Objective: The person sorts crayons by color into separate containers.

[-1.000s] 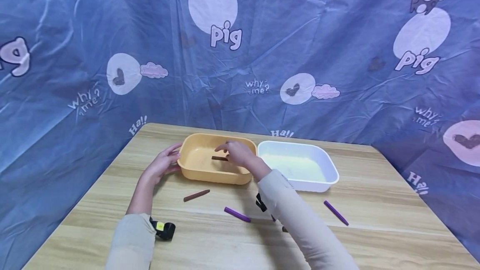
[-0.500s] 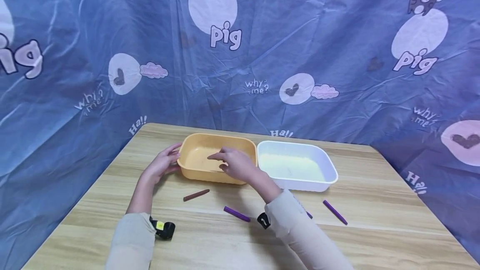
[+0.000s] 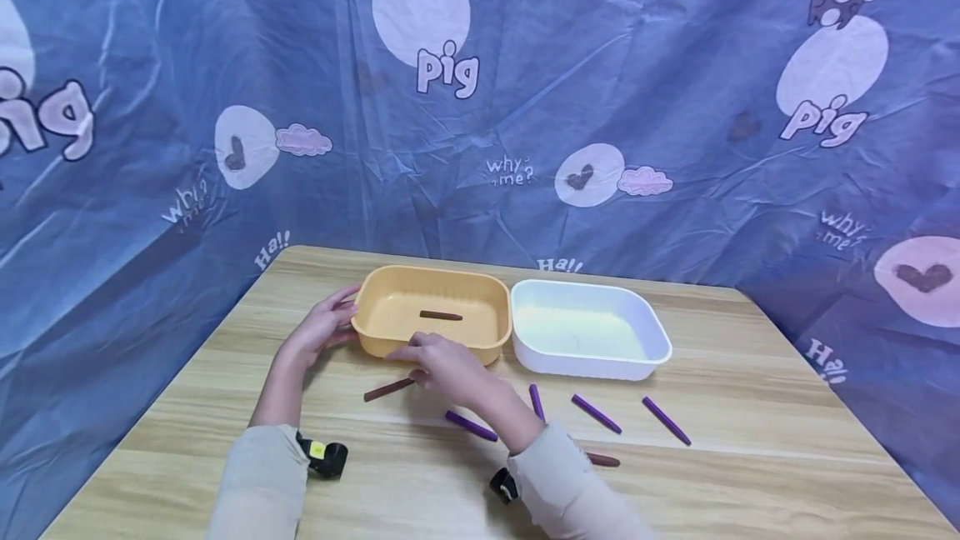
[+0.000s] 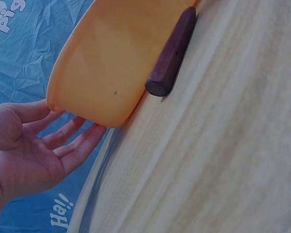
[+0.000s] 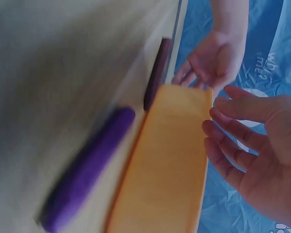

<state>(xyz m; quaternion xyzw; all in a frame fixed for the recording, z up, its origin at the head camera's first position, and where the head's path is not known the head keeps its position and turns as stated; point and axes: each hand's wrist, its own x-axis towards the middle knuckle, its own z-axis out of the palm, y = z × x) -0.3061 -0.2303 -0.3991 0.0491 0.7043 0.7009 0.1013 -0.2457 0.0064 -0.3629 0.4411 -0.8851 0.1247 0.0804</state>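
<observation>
My left hand (image 3: 321, 329) rests its fingers against the left end of an orange plastic bin (image 4: 106, 73), the thumb near the rim. My right hand (image 3: 447, 369) hovers at the bin's front wall, fingers loosely bent and nothing between them. Inside the bin lies a brown crayon (image 3: 441, 316). Another brown crayon (image 3: 386, 391) lies on the table in front of the bin, its right end by my right fingertips. A purple crayon (image 3: 471, 426) is just below that hand; the right wrist view also has a purple crayon (image 5: 89, 172) beside the bin.
A white plastic bin (image 3: 592, 367) stands against the orange bin's right side. Further purple crayons (image 3: 596, 413) are scattered before it, one partly behind my right forearm. A brown crayon (image 3: 603, 459) shows beside the right sleeve. A blue printed cloth (image 3: 450, 215) hangs behind the wooden table.
My right hand has come out of the orange bin toward the front, uncovering the brown crayon lying inside. My left hand has stayed at the bin's left end.
</observation>
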